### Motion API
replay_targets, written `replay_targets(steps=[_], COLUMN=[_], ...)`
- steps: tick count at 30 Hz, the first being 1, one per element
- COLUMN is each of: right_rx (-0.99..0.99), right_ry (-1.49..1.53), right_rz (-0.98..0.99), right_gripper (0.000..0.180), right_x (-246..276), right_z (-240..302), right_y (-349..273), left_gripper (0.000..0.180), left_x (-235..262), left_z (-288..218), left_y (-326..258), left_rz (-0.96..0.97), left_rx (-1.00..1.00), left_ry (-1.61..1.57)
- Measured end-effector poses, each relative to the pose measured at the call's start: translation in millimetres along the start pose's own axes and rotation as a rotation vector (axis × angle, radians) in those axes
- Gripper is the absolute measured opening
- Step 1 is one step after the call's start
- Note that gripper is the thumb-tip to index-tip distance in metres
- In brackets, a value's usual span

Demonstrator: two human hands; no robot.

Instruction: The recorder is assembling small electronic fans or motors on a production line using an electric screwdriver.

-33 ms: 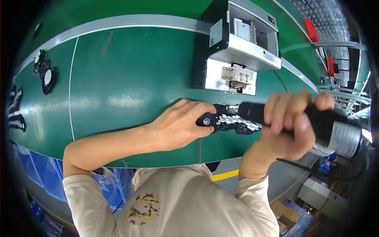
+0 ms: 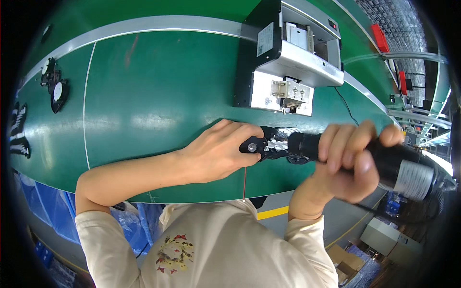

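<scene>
My left hand [image 2: 218, 151] presses on one end of a black-and-silver part [image 2: 276, 145] lying on the green table. Its fingers curl over that end, beside a round silver screw-like spot. In my right hand [image 2: 348, 153] is a black powered screwdriver [image 2: 408, 165], a thick cylinder with a pale label and a cord at its back end. The fingers wrap round its body, somewhat blurred. The driver's narrow front end points left, over the part's right half. Its tip and the spot beneath it are hidden or too small to make out.
A silver-and-black bench machine [image 2: 293, 62] stands just beyond the part. Similar black pieces [image 2: 57, 89] lie far left, with black-and-silver ones [image 2: 19, 129] nearer the left edge. A metal strip [image 2: 158, 25] runs along the table's back. Blue plastic sheeting [image 2: 53, 206] hangs below left.
The screwdriver in my right hand has shifted slightly left and tilted, its front end now more over the middle of the part. My left hand stays almost in place.
</scene>
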State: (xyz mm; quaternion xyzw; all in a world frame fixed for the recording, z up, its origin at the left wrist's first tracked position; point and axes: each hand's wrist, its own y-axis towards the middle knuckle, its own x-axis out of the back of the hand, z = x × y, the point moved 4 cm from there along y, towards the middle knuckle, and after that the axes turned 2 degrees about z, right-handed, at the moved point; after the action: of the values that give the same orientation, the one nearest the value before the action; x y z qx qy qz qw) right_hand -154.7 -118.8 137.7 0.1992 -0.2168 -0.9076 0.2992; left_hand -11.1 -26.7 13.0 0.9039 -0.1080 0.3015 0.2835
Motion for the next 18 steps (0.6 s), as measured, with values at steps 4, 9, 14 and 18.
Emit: replay_targets(steps=[4,9,14,18], right_rx=[-0.043,-0.088,-0.003,0.072], right_ry=[-0.039,-0.068,-0.165,-0.153], right_rz=[-0.105,-0.160,0.143,0.155], right_gripper=[0.045,0.046,0.044,0.041], right_x=[-9,-13,-16,-19], right_z=[5,-2,1,-4], right_y=[-29,-45,-47,-47], left_gripper=[0.014,0.012,0.023,0.034], left_x=[-3,-3,2,2], left_z=[2,1,-2,-3], left_y=[2,2,2,3], left_rz=[0.000,-0.009,-0.002,0.066], left_rx=[-0.004,-0.003,-0.019,0.002], left_ry=[-0.008,-0.014,-0.016,-0.052])
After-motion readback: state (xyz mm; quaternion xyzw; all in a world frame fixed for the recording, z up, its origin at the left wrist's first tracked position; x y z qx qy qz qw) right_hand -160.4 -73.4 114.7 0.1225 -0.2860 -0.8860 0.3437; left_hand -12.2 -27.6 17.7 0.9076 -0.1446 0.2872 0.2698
